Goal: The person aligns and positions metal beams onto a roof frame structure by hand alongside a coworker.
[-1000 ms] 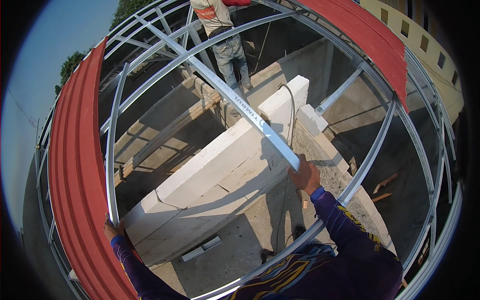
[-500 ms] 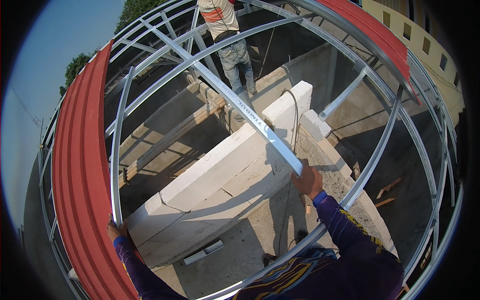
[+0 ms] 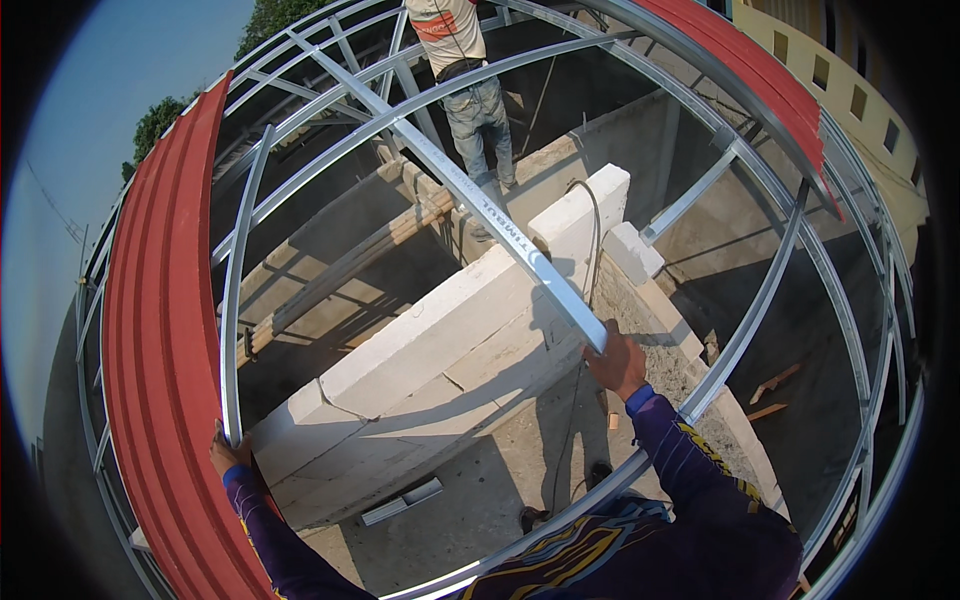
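My right hand [image 3: 618, 362] is closed around the near end of a long silver metal channel [image 3: 497, 218], which slopes away toward the far left across the roof frame. At the left, my left hand [image 3: 231, 447] grips the lower end of another metal channel [image 3: 231, 330], right beside the edge of a red corrugated roofing sheet [image 3: 150, 350]. Part of the left hand's grip is hidden behind that channel. A curved silver frame bar [image 3: 745, 340] passes just beyond my right forearm and runs below my chest.
A white block wall [image 3: 410, 350] stands below, with a dark cable [image 3: 596, 225] over its top. Another person [image 3: 470, 100] stands at the far side among the frame bars. A second red sheet [image 3: 740, 60] is at upper right. Short metal pieces [image 3: 402, 502] lie on the floor.
The view has shifted very slightly. Both hands keep hold of the same channels in nearly the same places.
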Action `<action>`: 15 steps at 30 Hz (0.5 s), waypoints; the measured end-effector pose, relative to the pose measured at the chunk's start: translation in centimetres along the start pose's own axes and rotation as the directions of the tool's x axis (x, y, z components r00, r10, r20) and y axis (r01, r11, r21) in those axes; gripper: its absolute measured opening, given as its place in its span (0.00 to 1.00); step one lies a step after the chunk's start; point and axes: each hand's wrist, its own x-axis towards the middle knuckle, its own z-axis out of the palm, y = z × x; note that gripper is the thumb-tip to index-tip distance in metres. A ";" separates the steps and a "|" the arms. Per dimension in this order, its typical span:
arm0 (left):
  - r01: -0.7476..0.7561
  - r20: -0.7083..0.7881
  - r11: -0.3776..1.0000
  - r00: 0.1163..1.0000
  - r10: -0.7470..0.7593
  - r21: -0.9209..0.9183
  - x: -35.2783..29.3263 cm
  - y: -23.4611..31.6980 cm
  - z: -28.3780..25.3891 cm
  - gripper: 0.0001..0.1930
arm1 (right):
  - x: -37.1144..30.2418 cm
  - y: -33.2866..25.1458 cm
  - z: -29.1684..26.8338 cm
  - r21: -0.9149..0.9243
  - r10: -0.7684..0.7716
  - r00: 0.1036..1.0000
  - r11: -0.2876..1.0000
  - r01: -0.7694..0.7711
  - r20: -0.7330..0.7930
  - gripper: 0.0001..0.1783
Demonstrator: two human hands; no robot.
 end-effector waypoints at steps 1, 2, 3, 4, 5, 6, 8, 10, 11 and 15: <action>0.026 0.020 0.999 0.999 -0.025 -0.037 0.1 0.1 -0.2 0.41 | -0.1 -0.1 -0.2 -0.006 0.014 1.000 1.000 -0.014 0.008 0.28; 0.052 0.041 0.996 0.998 -0.049 -0.074 0.3 0.3 -0.2 0.41 | -0.1 0.1 0.0 -0.006 0.022 1.000 1.000 -0.021 0.007 0.28; 0.046 0.044 0.996 0.998 -0.043 -0.073 0.3 -0.2 0.1 0.41 | 0.0 0.4 0.4 -0.012 0.009 1.000 1.000 -0.010 -0.010 0.28; 0.025 0.004 0.999 1.000 -0.025 -0.041 0.1 -0.7 0.3 0.41 | 0.2 0.4 0.6 -0.016 -0.006 1.000 1.000 0.006 -0.028 0.29; 0.007 -0.035 1.000 0.999 -0.007 -0.008 0.1 -1.1 0.6 0.41 | 0.1 0.3 0.7 -0.014 -0.003 1.000 1.000 0.003 -0.029 0.29; 0.004 -0.037 1.000 0.999 -0.004 -0.008 0.4 -1.4 0.8 0.41 | 0.0 0.2 0.6 -0.007 -0.001 1.000 1.000 0.001 -0.027 0.29; 0.021 -0.026 1.000 0.999 -0.022 -0.018 0.1 -0.6 0.6 0.40 | 0.0 0.2 0.4 -0.005 -0.001 1.000 1.000 0.001 -0.023 0.29; 0.030 -0.009 0.999 0.999 -0.030 -0.027 0.0 0.5 0.0 0.40 | 0.1 0.3 0.2 -0.003 0.020 1.000 1.000 -0.020 -0.011 0.30; 0.038 0.008 0.999 0.999 -0.038 -0.037 -0.1 0.8 -0.3 0.40 | 0.0 0.3 0.2 -0.003 0.018 1.000 1.000 -0.018 -0.010 0.30; 0.016 -0.022 0.999 1.000 -0.017 -0.039 0.0 -0.5 0.0 0.40 | 0.0 0.1 0.3 0.004 0.023 1.000 1.000 -0.023 0.003 0.29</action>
